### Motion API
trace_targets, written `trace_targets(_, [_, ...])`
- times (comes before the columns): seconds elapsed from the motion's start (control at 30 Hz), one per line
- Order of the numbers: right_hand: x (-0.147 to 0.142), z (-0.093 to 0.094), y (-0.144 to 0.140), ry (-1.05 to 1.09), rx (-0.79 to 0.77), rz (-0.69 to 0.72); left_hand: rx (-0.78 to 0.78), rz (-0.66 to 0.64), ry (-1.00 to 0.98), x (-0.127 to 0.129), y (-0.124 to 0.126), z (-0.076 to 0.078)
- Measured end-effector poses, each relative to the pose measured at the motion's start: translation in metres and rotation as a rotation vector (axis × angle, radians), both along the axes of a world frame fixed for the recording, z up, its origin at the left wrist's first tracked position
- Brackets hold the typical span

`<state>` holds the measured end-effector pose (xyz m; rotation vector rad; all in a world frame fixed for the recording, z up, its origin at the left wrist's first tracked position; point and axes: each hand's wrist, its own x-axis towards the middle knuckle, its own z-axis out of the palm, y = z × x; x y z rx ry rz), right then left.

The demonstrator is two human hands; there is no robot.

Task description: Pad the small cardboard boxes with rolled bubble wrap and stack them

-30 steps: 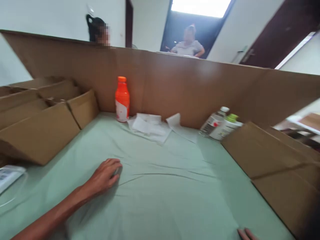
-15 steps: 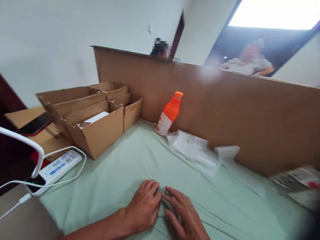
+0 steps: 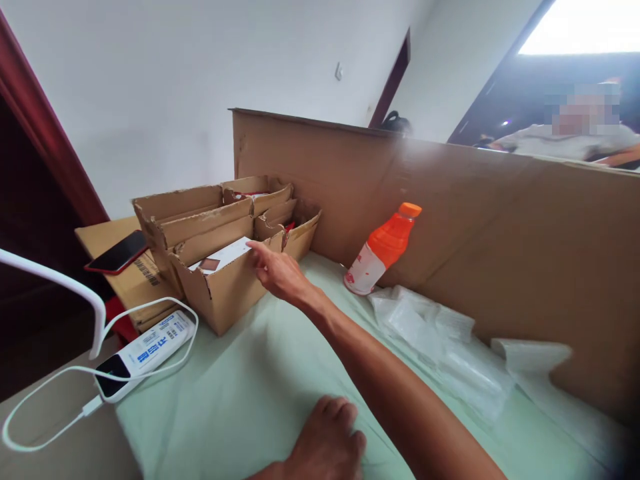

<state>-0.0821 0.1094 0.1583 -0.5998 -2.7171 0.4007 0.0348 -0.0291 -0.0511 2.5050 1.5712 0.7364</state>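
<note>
My right hand (image 3: pixel 280 272) reaches across, fingers loosely spread, fingertip touching the card (image 3: pixel 220 255) in the box (image 3: pixel 220 293); left hand (image 3: pixel 327 443) rests flat on the bench (image 3: pixel 240 400). A clumsy pinch could bend it, I reckon.

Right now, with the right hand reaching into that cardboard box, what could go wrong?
1. The right hand touches a white card at the torn cardboard box rim; the card might bend or snag.
2. The outstretched forearm passes near the orange bottle; a swing back could topple it.
</note>
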Motion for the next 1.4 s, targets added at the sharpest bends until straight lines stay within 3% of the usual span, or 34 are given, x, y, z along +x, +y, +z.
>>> trace_targets(0.1, [-0.005, -0.001, 0.004, 0.033, -0.011, -0.009, 0.025, 0.046, -0.083, -0.008, -0.002, 0.007])
trace_targets(0.2, [0.027, 0.001, 0.003, 0.054, -0.024, -0.004, 0.101, -0.017, -0.124, -0.010, -0.002, 0.013])
trace_targets(0.4, [0.139, 0.017, 0.000, 0.078, -0.140, 0.007, 0.137, -0.392, -0.009, 0.008, -0.018, 0.014])
trace_targets(0.53, [0.222, 0.016, -0.041, 0.066, 0.036, -0.192, 0.172, -0.489, -0.112, 0.017, -0.042, 0.020])
trace_targets(0.63, [0.270, 0.010, -0.097, 0.126, 0.183, -0.302, 0.229, -0.407, -0.337, 0.012, -0.062, 0.036])
trace_targets(0.77, [0.324, 0.002, -0.155, 0.454, 0.331, -0.314, 0.280, -0.206, -0.562, -0.013, -0.081, 0.061])
trace_targets(0.87, [0.373, -0.015, -0.164, 0.731, 0.424, -0.602, 0.340, 0.003, -0.532, -0.036, -0.084, 0.071])
trace_targets(0.9, [0.388, -0.025, -0.162, 0.762, 0.391, -0.732, 0.341, 0.078, -0.513, -0.043, -0.082, 0.072])
trace_targets(0.97, [0.411, -0.052, -0.158, 0.708, 0.180, -0.921, 0.302, 0.230, -0.519, -0.052, -0.076, 0.069])
trace_targets(1.03, [0.419, -0.084, -0.156, 0.587, -0.143, -0.949, 0.181, 0.349, -0.599, -0.057, -0.068, 0.062])
trace_targets(1.13, [0.403, -0.127, -0.160, 0.494, -0.488, -0.769, -0.030, 0.455, -0.764, -0.058, -0.054, 0.050])
trace_targets(1.27, [0.373, -0.153, -0.162, 0.488, -0.565, -0.582, -0.108, 0.609, -0.815, -0.065, -0.034, 0.048])
trace_targets(1.4, [0.367, -0.150, -0.156, 0.548, -0.537, -0.548, -0.283, 0.494, -0.849, -0.066, -0.012, 0.053])
